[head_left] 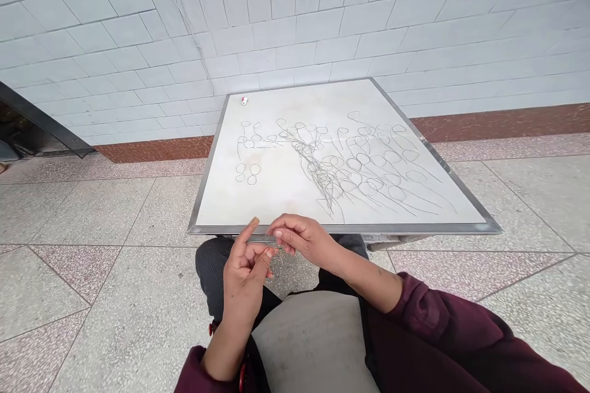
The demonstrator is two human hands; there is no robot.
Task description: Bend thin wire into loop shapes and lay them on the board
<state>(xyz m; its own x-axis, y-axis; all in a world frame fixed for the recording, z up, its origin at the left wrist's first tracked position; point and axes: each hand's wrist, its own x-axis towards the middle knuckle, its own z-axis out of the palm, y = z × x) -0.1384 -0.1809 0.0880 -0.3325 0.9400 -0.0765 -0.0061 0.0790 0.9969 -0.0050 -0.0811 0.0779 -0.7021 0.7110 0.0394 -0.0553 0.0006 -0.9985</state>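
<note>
- Just off the near edge of a white rectangular table with a grey metal rim point(267, 206), I find a thin, dark piece of wire point(281, 256) between the two hands; it is too fine for me to read its long axis.
- The bare left hand point(247, 267) has its palm turned up, thumb pressed to the bent fingers in a narrow pinch on that wire, one finger raised. A curl of it shows just beside this thumb, so I judge the left nearer.
- The bare right hand point(302, 241) reaches across from the right, thumb and fingertips drawn together, seemingly on the same wire.
- Beyond the right hand I see a tangled spread of long grey wires with round looped ends point(325, 179), most slanting from far left to near right, tails toward me.
- Beyond the left hand lie two small figure-eights of dark wire point(253, 175), apart from the spread.
- Near the far left corner sits a small white-and-red object point(244, 100), before a white tiled wall point(276, 37).
</note>
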